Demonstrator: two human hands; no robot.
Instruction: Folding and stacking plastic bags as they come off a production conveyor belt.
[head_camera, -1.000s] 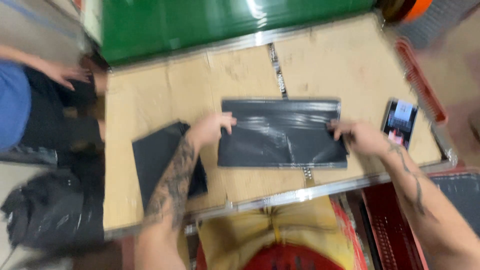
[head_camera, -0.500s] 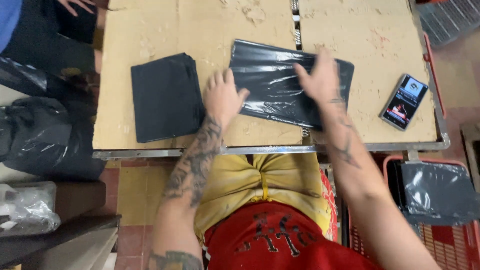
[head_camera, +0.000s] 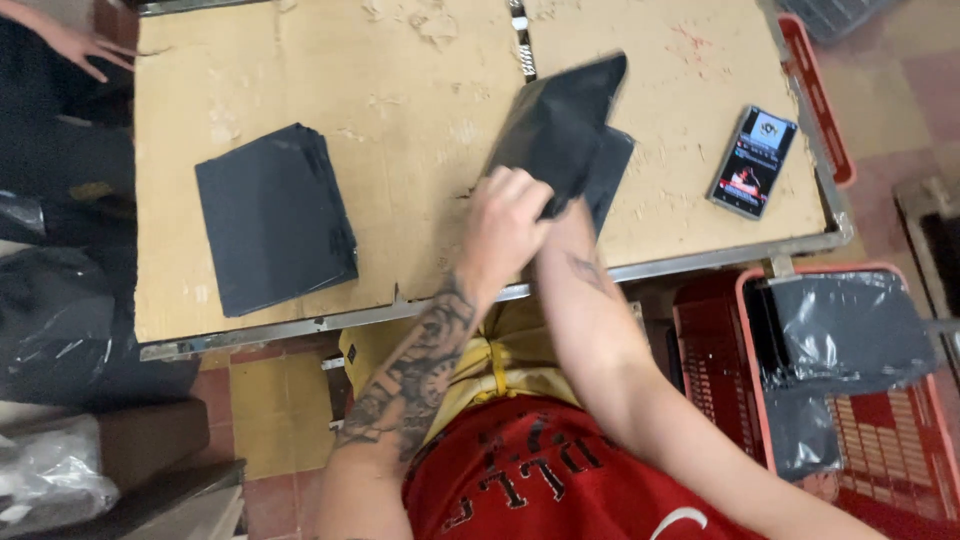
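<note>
A worn, cardboard-topped counter with a metal rim (head_camera: 300, 330) was seen from above. On its left part a flat stack of folded black plastic bags (head_camera: 272, 218) was lying, well apart from the hands. Toward the right edge a smartphone with a lit screen (head_camera: 754, 162) was lying face up, clear of the work. A narrow metal strip (head_camera: 520, 40) was noted running across the counter top at the far middle. Beside the counter on the right, a red plastic crate (head_camera: 850, 400) was observed, with grey-black plastic bags (head_camera: 845, 330) draped over and inside it. At the far left corner another person's hand (head_camera: 75, 45) was resting at the counter edge, apart from the work. Dark bagged material was noted on the floor to the left.

The black plastic bag being folded (head_camera: 565, 125) was located at the counter's middle, lifted and tilted off the surface, its upper corner pointing away. The left hand (head_camera: 505, 215) was seen clenched on the bag's near lower edge, fingers wrapped over it. The right hand was hidden behind the left hand and the bag; only the forearm was visible, crossed under the left wrist, so its grasp could not be told. Nothing was seen lying between the bag and the stack.
</note>
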